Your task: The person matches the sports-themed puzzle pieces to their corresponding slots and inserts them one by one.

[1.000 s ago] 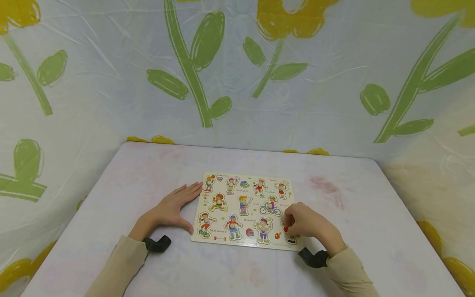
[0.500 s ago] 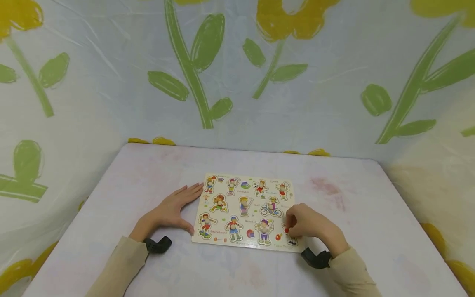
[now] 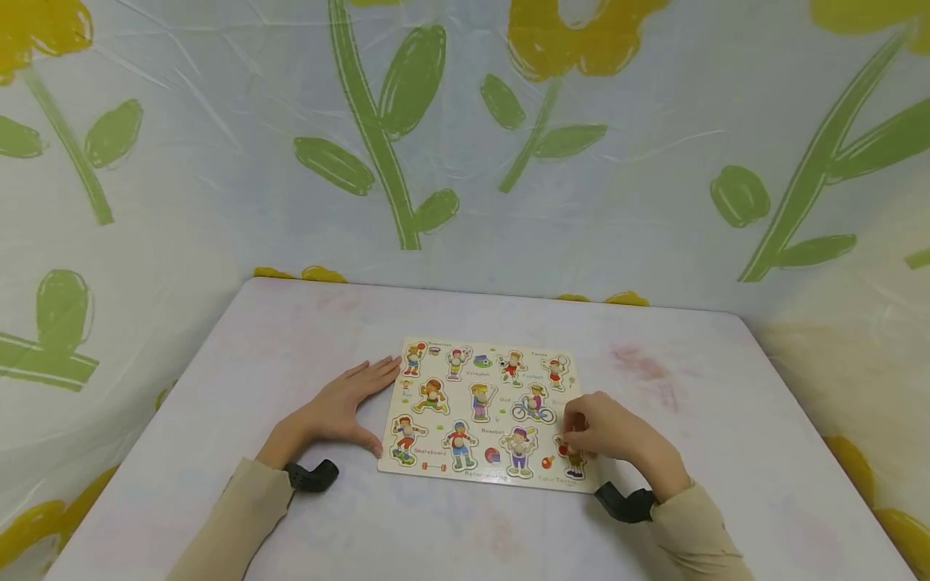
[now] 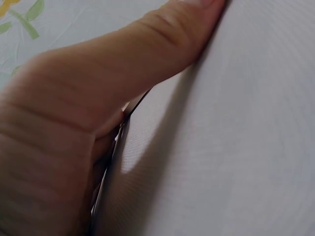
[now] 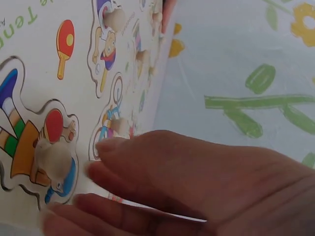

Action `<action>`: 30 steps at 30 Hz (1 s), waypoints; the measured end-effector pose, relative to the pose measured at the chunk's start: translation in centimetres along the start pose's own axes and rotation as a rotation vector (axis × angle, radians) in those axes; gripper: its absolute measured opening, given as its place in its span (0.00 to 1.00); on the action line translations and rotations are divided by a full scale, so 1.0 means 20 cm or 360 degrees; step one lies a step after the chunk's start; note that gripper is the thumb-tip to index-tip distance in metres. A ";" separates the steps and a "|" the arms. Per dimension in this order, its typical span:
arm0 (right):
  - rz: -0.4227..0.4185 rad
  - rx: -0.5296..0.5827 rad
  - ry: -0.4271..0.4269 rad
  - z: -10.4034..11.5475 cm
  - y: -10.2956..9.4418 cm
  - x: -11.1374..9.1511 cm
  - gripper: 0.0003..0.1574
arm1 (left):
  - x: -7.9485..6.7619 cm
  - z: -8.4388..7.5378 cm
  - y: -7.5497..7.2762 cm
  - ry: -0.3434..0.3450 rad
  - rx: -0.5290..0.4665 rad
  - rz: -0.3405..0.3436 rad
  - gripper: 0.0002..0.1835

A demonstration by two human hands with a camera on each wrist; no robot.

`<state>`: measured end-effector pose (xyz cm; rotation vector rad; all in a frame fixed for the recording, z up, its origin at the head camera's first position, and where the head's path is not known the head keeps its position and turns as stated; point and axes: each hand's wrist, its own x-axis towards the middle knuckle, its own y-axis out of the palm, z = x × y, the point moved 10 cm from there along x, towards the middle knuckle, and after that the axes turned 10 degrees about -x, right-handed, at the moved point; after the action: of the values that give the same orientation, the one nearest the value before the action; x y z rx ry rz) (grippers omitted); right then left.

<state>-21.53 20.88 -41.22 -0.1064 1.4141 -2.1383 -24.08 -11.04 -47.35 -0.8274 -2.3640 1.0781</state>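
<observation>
A wooden peg puzzle board [image 3: 458,399] lies on the table, with sports figures seated in its cutouts. My left hand [image 3: 341,411] rests at the board's left side, thumb and straight fingers spread along that edge. At the lower right corner, my right hand [image 3: 617,432] hovers over the table tennis puzzle piece [image 3: 574,461], partly covering it. The right wrist view shows that piece lying in its cutout, its round wooden knob [image 5: 55,161] apart from the loosely bent fingers, which hold nothing. In the left wrist view, my thumb [image 4: 98,88] hides most of the board.
A pale cloth-covered table [image 3: 450,532] surrounds the board. Behind it hangs a floral sheet [image 3: 625,202], which also covers both sides. Black wrist devices, one on the left [image 3: 314,476] and one on the right [image 3: 625,504], sit near the board's lower corners.
My right hand has come off the table tennis piece and shifted slightly up and right, so more of the piece shows. My left hand has stayed at the board's edge.
</observation>
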 end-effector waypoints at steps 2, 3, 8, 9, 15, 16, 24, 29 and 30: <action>-0.0073 -0.0030 0.0012 -0.01 -0.03 0.00 0.07 | 0.00 0.00 0.00 0.0006 0.0004 -0.0001 0.71; -0.0118 -0.0056 0.0016 -0.01 -0.05 0.00 0.07 | 0.00 -0.01 0.00 0.0010 0.0007 -0.0003 0.71; -0.0387 -0.0195 0.0030 -0.02 -0.17 -0.02 0.05 | 0.00 -0.01 0.00 0.0020 0.0019 -0.0007 0.70; -0.0440 -0.0218 0.0032 -0.02 -0.19 -0.02 0.05 | 0.00 -0.01 0.00 0.0017 0.0016 -0.0005 0.70; -0.0820 -0.0265 -0.0011 0.01 -0.34 -0.10 0.06 | 0.00 -0.01 0.00 0.0006 0.0012 0.0003 0.71; -0.0900 -0.0277 -0.0034 0.01 -0.36 -0.11 0.06 | 0.00 -0.01 0.00 0.0008 0.0015 0.0002 0.71; -0.1407 -0.0260 -0.0251 0.07 -0.51 -0.25 0.10 | -0.02 -0.02 0.00 0.0016 -0.0003 -0.0002 0.70; -0.1687 -0.0197 -0.0361 0.07 -0.60 -0.33 0.15 | -0.02 0.00 -0.03 -0.0105 -0.0189 -0.0063 0.69; -0.1745 -0.0187 -0.0371 0.07 -0.61 -0.35 0.16 | -0.02 0.00 -0.04 -0.0132 -0.0246 -0.0081 0.68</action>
<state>-20.14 26.58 -28.26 -1.4037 1.4954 -2.6868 -24.07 -11.69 -46.67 -0.7842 -2.5492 0.9354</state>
